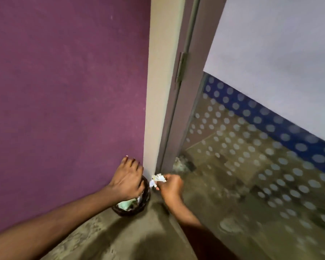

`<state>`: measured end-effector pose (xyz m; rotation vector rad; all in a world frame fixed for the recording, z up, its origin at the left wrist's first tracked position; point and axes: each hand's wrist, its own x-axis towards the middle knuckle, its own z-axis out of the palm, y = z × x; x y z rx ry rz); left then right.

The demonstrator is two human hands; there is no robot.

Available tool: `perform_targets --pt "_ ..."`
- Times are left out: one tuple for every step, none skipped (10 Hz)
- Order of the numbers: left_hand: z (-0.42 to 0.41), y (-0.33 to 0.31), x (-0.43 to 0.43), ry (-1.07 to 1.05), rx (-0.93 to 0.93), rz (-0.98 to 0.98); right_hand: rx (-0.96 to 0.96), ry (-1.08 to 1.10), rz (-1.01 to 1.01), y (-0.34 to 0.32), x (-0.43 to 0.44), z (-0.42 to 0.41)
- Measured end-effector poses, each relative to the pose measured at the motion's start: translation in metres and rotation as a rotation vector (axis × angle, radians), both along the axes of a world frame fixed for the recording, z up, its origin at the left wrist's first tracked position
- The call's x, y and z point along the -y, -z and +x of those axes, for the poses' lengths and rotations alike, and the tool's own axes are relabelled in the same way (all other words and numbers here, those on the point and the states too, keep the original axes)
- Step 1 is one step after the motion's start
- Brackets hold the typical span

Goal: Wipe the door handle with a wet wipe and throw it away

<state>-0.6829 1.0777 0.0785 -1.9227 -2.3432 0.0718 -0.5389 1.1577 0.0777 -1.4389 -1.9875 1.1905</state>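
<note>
My right hand (170, 185) pinches a crumpled white wet wipe (157, 179) just right of a small dark round bin (139, 207) that stands on the floor at the wall corner. My left hand (129, 180) hovers over the bin's mouth with fingers spread, covering much of it; I cannot tell whether it touches the rim. Pale green and white rubbish shows inside the bin. The door handle is out of view.
A purple wall (64, 91) fills the left. A cream corner post (162, 81) and a grey door frame (188, 91) with a hinge rise behind the bin. To the right lies a dotted tile floor (251, 166) below a blue dotted skirting strip.
</note>
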Motion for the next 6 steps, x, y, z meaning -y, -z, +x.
perform_targets --pt "-0.038 0.042 -0.01 -0.019 -0.021 -0.085 0.139 -0.14 0.101 0.049 -0.015 -0.048" --pt "-0.074 0.1 -0.018 -0.083 0.02 -0.157 0.185 -0.273 0.074 0.106 -0.03 -0.09" --pt "-0.103 0.159 -0.023 -0.171 0.057 -0.276 0.223 -0.39 0.106 0.165 -0.043 -0.127" --pt "-0.119 0.216 -0.028 -0.22 0.096 -0.328 0.302 -0.512 0.158 0.234 -0.057 -0.152" --pt "-0.13 0.26 -0.034 -0.244 0.098 -0.405 0.367 -0.647 0.18 0.29 -0.064 -0.168" --pt "-0.133 0.284 -0.039 -0.302 0.125 -0.434 0.136 -0.522 0.032 0.306 -0.068 -0.17"
